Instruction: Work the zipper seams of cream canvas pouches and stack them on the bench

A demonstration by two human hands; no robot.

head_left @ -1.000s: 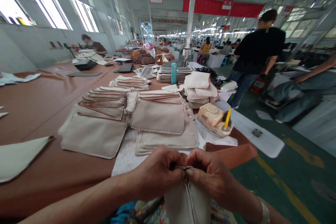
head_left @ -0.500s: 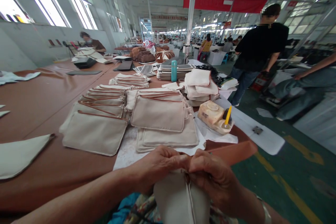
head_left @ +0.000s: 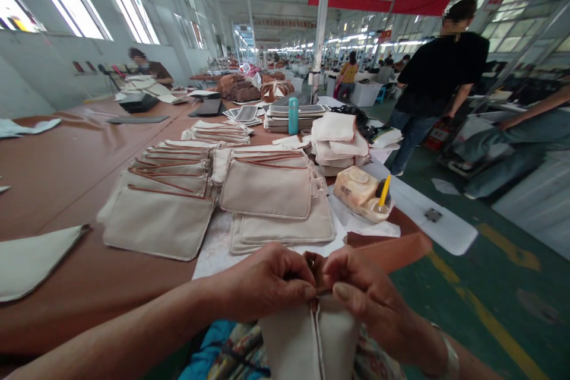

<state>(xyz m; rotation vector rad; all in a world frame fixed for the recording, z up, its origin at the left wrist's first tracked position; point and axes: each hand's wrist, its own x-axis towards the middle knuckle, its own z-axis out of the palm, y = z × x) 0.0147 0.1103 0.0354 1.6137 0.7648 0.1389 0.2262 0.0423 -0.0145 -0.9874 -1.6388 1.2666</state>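
Observation:
A cream fabric piece (head_left: 289, 332) with a raised seam down its middle hangs over my lap at the table edge. Brown trim (head_left: 319, 273) shows at its top, between my two hands, with a small metallic-looking part on it. My left hand (head_left: 271, 282) is closed, thumb and fingers pinching the piece's top edge beside the seam. Opposite it, my right hand (head_left: 371, 288) has curled fingers on the brown trim, its thumb lying near the cream edge. What lies under the right fingertips is partly hidden. Just beyond is a stack of cream pouches (head_left: 267, 187) with brown edging.
More cream pouches (head_left: 155, 219) lie in overlapping rows at the left. A folded cream pile (head_left: 341, 136), a teal bottle (head_left: 293, 116) and a cut-open plastic container (head_left: 358, 190) with a yellow-handled tool (head_left: 385, 191) are farther back. A person (head_left: 440, 71) stands beyond the table at right.
My fingers have shifted on the piece: the right thumb has come into view and the hands have parted slightly, exposing more brown trim between them. The view has tilted a little.

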